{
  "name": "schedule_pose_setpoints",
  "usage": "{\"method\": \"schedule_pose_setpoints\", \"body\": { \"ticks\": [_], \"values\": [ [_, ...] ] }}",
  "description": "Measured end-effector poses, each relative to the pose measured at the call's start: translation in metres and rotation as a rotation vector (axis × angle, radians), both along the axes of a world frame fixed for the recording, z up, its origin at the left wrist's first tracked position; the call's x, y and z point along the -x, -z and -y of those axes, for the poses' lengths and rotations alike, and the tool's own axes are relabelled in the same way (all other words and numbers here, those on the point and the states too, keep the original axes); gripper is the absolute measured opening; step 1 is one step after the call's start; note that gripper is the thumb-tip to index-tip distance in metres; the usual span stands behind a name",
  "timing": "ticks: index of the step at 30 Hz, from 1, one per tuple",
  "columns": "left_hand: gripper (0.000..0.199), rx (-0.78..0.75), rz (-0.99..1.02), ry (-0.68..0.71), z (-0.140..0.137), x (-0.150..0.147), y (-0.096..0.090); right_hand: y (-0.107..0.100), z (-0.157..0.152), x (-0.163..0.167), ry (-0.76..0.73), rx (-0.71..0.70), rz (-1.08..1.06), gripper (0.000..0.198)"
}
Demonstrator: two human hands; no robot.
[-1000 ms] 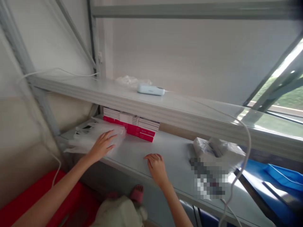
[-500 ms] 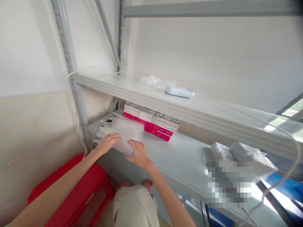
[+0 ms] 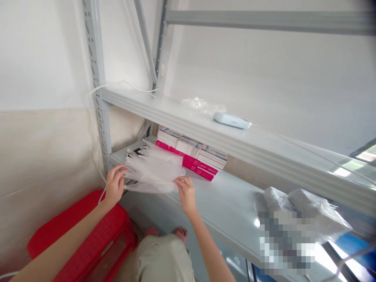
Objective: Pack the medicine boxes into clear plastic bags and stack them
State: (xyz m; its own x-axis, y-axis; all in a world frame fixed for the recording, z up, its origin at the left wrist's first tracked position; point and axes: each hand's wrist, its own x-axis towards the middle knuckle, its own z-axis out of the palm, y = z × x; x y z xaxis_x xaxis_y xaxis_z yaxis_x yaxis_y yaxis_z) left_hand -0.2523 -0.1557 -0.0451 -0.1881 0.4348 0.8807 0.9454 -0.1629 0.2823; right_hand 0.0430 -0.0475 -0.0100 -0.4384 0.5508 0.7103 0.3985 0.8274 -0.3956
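Since half a second earlier, my left hand (image 3: 114, 184) and right hand (image 3: 185, 190) pinched the plastic bag stack (image 3: 154, 170) – seemingly lifted – long axis left-to-right, handles leftward.

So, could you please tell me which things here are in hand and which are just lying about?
In hand:
- stack of clear plastic bags, gripped by left hand and right hand

Lying about:
- pink-and-white boxes
- pale blue device
- red stool
- grey wrapped parcels

A stack of pink and white boxes (image 3: 192, 153) is seen on the lower shelf (image 3: 223, 203), with grey wrapped bundles (image 3: 305, 211) farther right. A pale blue device (image 3: 232, 120) is laid on the upper shelf (image 3: 264, 145). A red stool (image 3: 85, 231) is seen below.
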Motion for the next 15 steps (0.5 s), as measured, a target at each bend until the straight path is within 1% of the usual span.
{"method": "schedule_pose_setpoints", "body": {
  "ticks": [2,4,6,8,10,12,13,15],
  "values": [
    [0.030,-0.025,-0.101,0.104,0.002,-0.013,0.000,-0.013,-0.011,-0.040,0.010,-0.005,-0.003,0.025],
    [0.030,0.001,-0.259,0.252,-0.001,-0.037,-0.004,-0.021,-0.026,-0.089,0.019,0.010,0.056,0.023],
    [0.030,0.055,-0.382,0.383,-0.010,-0.073,-0.011,-0.022,-0.042,-0.141,0.065,0.069,0.154,0.023],
    [0.030,0.173,-0.477,0.491,-0.022,-0.115,-0.017,-0.019,-0.052,-0.189,0.135,0.166,0.290,0.024],
    [0.029,0.297,-0.566,0.559,-0.034,-0.155,-0.020,-0.016,-0.054,-0.224,0.256,0.277,0.430,0.028],
    [0.032,0.366,-0.608,0.546,-0.042,-0.183,-0.018,-0.013,-0.047,-0.239,0.446,0.321,0.512,0.039],
    [0.035,0.380,-0.605,0.506,-0.044,-0.190,-0.015,-0.012,-0.042,-0.238,0.546,0.304,0.524,0.045],
    [0.039,0.384,-0.557,0.390,-0.044,-0.187,-0.003,-0.008,-0.028,-0.223,0.692,0.235,0.507,0.048]
  ]
}}
